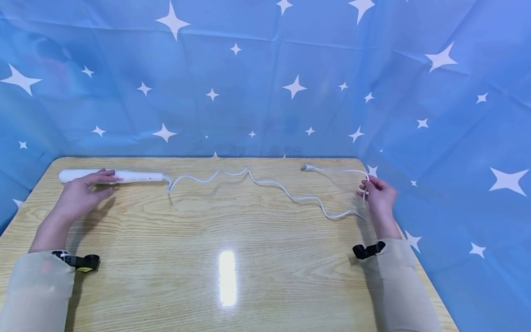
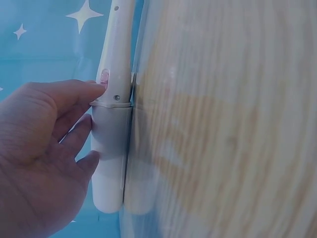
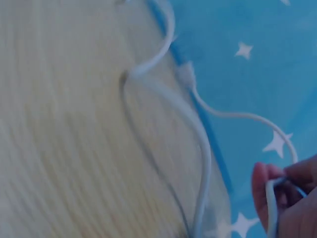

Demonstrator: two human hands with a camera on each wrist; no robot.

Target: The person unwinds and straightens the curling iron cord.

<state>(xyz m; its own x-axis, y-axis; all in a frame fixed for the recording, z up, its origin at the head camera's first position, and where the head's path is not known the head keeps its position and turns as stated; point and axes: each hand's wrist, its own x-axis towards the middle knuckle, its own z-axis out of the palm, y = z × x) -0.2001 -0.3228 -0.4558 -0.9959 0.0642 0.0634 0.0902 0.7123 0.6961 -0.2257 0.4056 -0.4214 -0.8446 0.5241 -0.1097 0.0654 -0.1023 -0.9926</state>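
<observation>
A white hair straightener (image 1: 143, 176) lies along the far left table edge, its broad end to the left. My left hand (image 1: 83, 193) reaches over it with fingers fairly straight, fingertips touching its side. In the left wrist view, one fingertip of the left hand (image 2: 44, 144) meets a small pink switch (image 2: 104, 77) on the straightener's body. From its narrow end a white power cord (image 1: 265, 182) runs in waves to the right. My right hand (image 1: 379, 198) pinches that cord near the table's right edge. Beyond the fingers, the cord bends back left to its plug (image 1: 307, 168).
The wood-grain table (image 1: 174, 267) carries a bright light reflection in its front middle. A blue cloth with white stars (image 1: 249, 69) hangs behind the table and along its sides. Cameras on black straps (image 1: 367, 250) sit at both wrists.
</observation>
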